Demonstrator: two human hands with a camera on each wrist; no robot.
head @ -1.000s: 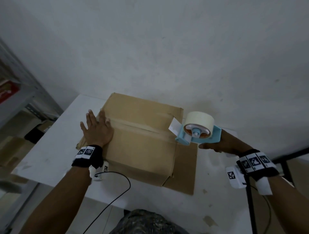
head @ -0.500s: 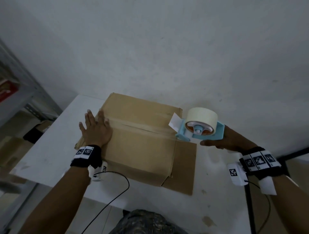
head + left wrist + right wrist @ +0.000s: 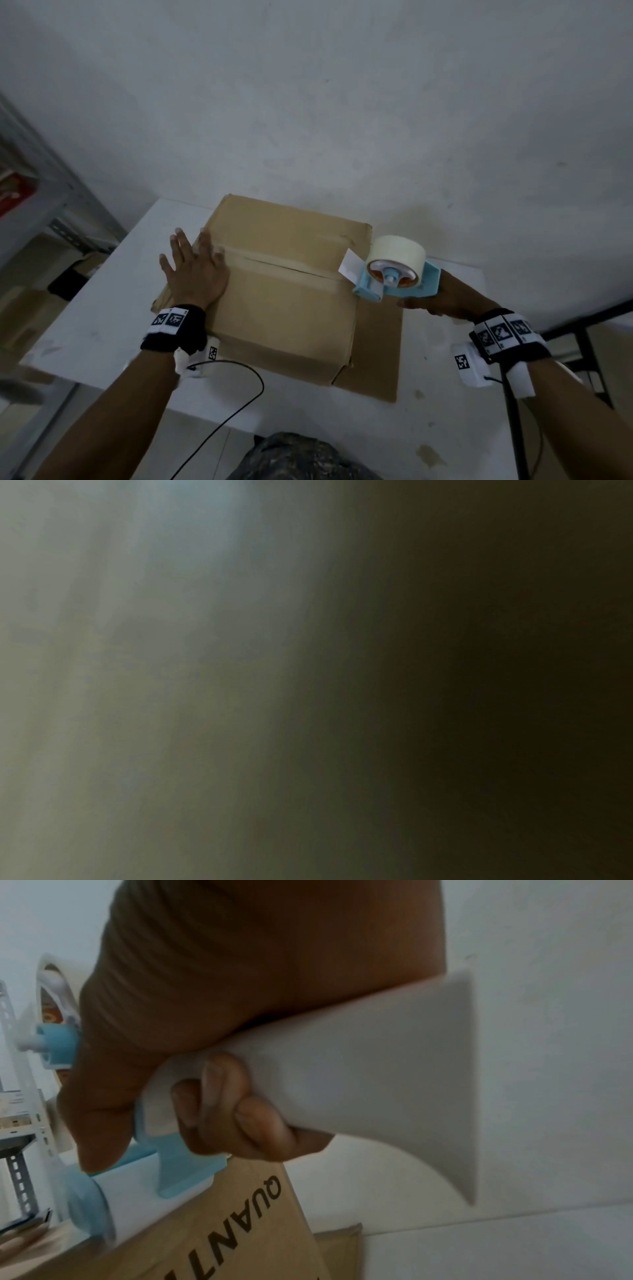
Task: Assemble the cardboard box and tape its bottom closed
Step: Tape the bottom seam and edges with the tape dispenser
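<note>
A brown cardboard box stands on the white table with its closed flaps up and a seam running across the top. My left hand lies flat, fingers spread, on the box's left end over the seam. My right hand grips the white handle of a light-blue tape dispenser carrying a cream tape roll. The dispenser's front sits at the box's right top edge, at the seam's end, with a white tape tab sticking up. The left wrist view is dark and blurred.
A box flap lies flat on the table at the box's right. A metal shelf rack stands to the left, and a plain wall rises right behind the table. A black cable hangs off the front edge.
My right hand has brought the tape dispenser down and slightly back, from above the box's right end to its top right edge. The left hand has stayed flat on the box.
</note>
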